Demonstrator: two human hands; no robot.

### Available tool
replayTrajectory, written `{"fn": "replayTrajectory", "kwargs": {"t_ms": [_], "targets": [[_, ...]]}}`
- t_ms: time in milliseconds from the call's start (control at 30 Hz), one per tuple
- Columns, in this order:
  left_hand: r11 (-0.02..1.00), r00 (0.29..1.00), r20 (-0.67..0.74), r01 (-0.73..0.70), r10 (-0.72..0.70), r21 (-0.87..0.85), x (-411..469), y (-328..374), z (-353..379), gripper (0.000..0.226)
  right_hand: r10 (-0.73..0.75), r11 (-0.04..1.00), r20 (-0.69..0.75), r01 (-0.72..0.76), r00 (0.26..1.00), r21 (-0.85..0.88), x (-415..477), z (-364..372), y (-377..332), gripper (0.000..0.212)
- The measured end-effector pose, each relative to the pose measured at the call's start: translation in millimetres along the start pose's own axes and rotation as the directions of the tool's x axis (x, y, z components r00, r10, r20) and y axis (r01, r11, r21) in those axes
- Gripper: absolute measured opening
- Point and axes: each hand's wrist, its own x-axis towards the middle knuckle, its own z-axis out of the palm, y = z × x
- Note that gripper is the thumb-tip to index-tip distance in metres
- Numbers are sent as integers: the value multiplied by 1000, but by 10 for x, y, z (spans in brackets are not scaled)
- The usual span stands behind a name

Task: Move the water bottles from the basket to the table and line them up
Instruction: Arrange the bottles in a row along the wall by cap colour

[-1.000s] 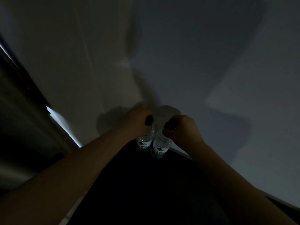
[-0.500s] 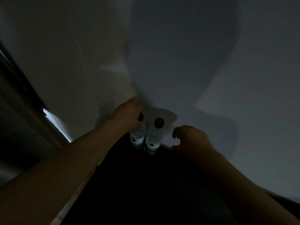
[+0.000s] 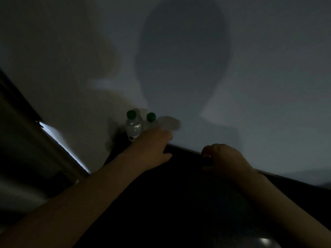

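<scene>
Two water bottles are standing upright, side by side and close together, just left of the frame's centre, at the far end of the dark table where it is meeting the pale wall. The left bottle is showing its green cap, clear shoulder and part of a label, with clear water filling it. The right bottle is showing little more than its green cap, since the left hand is sitting in front of it and covering its body.

That hand is reaching in from the lower left, its fingers lying fairly straight and together and the thumb sticking out toward the right. It is blurred, and whether it is touching the right bottle cannot be told.

The right hand is hanging right of centre, well apart from the bottles, over the table's far edge. Its fingers are loosely curled downward and gripping nothing.

A large rounded shadow is falling on the wall above the bottles. A bright strip of light is running diagonally along the left, beside a dark frame. A small pale gleam is showing at the lower right, too dim to identify.
</scene>
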Motion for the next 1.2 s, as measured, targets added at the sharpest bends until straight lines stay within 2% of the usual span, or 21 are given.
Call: {"fn": "replayTrajectory", "kwargs": {"t_ms": [133,433,667,1000,1200], "targets": [[998,998,32,-60,61,-31,-245,564,193,37,50,997,42,-52,998,56,-586,53,249,44],[983,980,110,-155,165,-93,-757,1838,594,42,172,975,-1,-170,985,145,-2029,182,818,41],[975,968,140,-193,207,-107,-1022,2651,897,45,213,961,-27,-204,977,186,-2908,376,1170,40],[953,944,146,-283,297,-111,-1340,3468,1241,45,321,923,-65,-297,945,244,-3915,658,1584,38],[954,933,199,-288,300,-87,-1485,3733,1463,45,381,883,-80,-337,921,327,-4318,894,1736,36]]}}
